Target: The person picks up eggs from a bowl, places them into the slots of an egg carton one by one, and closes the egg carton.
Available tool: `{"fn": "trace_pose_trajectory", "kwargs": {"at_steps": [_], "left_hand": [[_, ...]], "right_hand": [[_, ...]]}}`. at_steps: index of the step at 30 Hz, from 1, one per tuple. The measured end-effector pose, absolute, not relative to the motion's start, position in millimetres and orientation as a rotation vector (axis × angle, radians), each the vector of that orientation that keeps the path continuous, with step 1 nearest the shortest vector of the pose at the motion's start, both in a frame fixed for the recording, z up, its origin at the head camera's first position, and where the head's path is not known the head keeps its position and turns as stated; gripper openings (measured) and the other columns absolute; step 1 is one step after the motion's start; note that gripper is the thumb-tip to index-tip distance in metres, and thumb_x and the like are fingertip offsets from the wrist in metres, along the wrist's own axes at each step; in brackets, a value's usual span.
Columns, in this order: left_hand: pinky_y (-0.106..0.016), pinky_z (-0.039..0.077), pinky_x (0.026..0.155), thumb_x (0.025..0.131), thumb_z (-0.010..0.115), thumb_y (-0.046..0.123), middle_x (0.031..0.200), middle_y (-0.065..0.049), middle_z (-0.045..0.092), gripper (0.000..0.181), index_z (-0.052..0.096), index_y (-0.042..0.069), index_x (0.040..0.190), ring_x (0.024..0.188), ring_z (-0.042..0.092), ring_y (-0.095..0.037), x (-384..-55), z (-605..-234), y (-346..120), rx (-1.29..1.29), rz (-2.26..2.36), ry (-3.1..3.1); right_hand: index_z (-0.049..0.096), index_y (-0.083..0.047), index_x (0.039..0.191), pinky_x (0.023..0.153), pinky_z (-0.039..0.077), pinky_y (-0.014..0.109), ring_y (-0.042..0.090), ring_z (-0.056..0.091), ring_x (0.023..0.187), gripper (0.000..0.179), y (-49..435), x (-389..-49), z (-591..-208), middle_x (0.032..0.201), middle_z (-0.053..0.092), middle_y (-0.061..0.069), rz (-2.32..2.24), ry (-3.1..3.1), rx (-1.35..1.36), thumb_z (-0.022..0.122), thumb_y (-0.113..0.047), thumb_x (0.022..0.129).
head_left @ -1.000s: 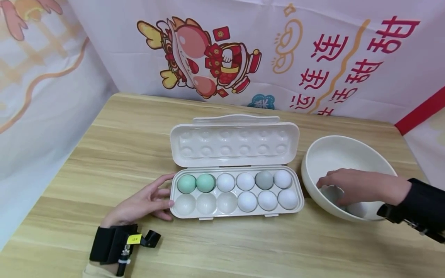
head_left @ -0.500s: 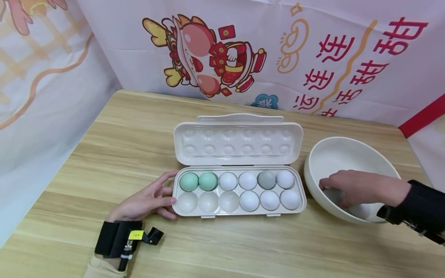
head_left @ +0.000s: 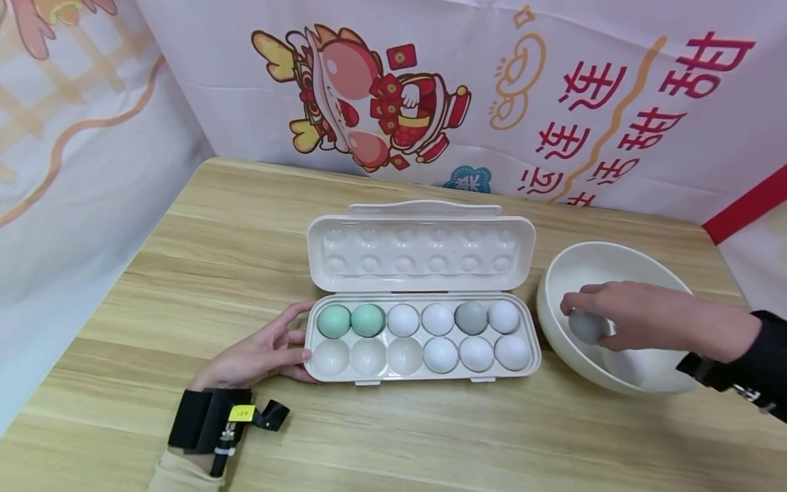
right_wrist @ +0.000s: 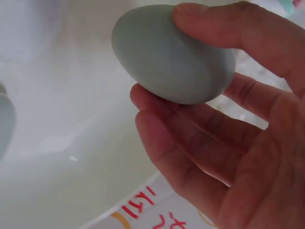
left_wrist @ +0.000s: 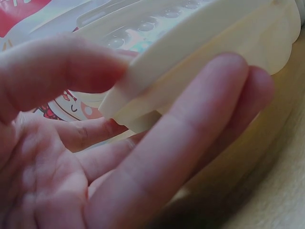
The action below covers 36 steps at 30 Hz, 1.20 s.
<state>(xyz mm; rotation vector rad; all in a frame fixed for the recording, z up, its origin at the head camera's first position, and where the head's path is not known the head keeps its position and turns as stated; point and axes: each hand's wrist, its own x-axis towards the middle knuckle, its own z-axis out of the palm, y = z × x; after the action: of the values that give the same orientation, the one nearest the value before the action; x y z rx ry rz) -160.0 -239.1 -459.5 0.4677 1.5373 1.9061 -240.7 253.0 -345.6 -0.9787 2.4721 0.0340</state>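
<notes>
In the head view my right hand is inside the cream bowl, pinching a grey-green egg between thumb and fingers. The right wrist view shows that egg raised above the bowl's floor. My left hand grips the left end of a cream egg carton, with fingers at its rim and under its edge. Its back row holds two green eggs, a grey egg and several white eggs. White eggs fill the front row's right half; the front-left cups are empty.
The carton's lid stands open toward the back. Parts of a white egg and a greenish egg show in the bowl. A printed cloth hangs behind the wooden table.
My right hand has risen a little within the bowl, bringing the grey-green egg up with it. The left hand stays at the carton's end. The view shifted slightly early on.
</notes>
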Motion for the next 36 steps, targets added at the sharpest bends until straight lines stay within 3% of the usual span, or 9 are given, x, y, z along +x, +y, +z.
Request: {"fn": "trace_pose_trajectory", "kwargs": {"at_steps": [11, 21, 29, 36], "left_hand": [[-0.049, 0.054, 0.081, 0.092, 0.046, -0.006, 0.121, -0.031, 0.047, 0.071, 0.000, 0.011, 0.144, 0.098, 0.059, -0.041, -160, -460, -240, 0.459, 1.900, 1.545], [-0.049, 0.054, 0.081, 0.092, 0.046, -0.006, 0.123, -0.030, 0.046, 0.072, -0.001, 0.011, 0.144, 0.098, 0.059, -0.040, -161, -459, -240, 0.460, 1.902, 1.540], [-0.050, 0.054, 0.081, 0.092, 0.047, -0.004, 0.123, -0.034, 0.045, 0.072, 0.000, 0.013, 0.144, 0.097, 0.059, -0.041, -161, -457, -239, 0.440, 1.886, 1.564], [-0.049, 0.054, 0.081, 0.092, 0.047, -0.004, 0.123, -0.032, 0.046, 0.072, 0.000, 0.013, 0.144, 0.097, 0.059, -0.041, -160, -459, -240, 0.432, 1.901, 1.545]], "right_hand": [[0.056, -0.022, 0.109, 0.060, 0.055, 0.035, 0.014, 0.053, 0.070, 0.055, 238, -233, -329, 0.093, 0.060, 0.000, 0.139, 2.563, -0.994, 0.083, -0.020, 0.061], [0.057, -0.021, 0.104, 0.048, 0.046, 0.029, 0.010, 0.050, 0.060, 0.052, 228, -226, -316, 0.086, 0.056, -0.005, 0.200, 2.714, -1.198, 0.082, -0.015, 0.059], [0.058, -0.021, 0.104, 0.053, 0.054, 0.034, 0.016, 0.055, 0.068, 0.051, 211, -224, -306, 0.091, 0.060, 0.002, 0.257, 2.703, -1.272, 0.083, -0.019, 0.059], [0.057, -0.016, 0.105, 0.053, 0.051, 0.032, 0.016, 0.054, 0.068, 0.045, 188, -217, -303, 0.090, 0.061, 0.002, 0.311, 2.681, -1.469, 0.077, -0.016, 0.064]]}}
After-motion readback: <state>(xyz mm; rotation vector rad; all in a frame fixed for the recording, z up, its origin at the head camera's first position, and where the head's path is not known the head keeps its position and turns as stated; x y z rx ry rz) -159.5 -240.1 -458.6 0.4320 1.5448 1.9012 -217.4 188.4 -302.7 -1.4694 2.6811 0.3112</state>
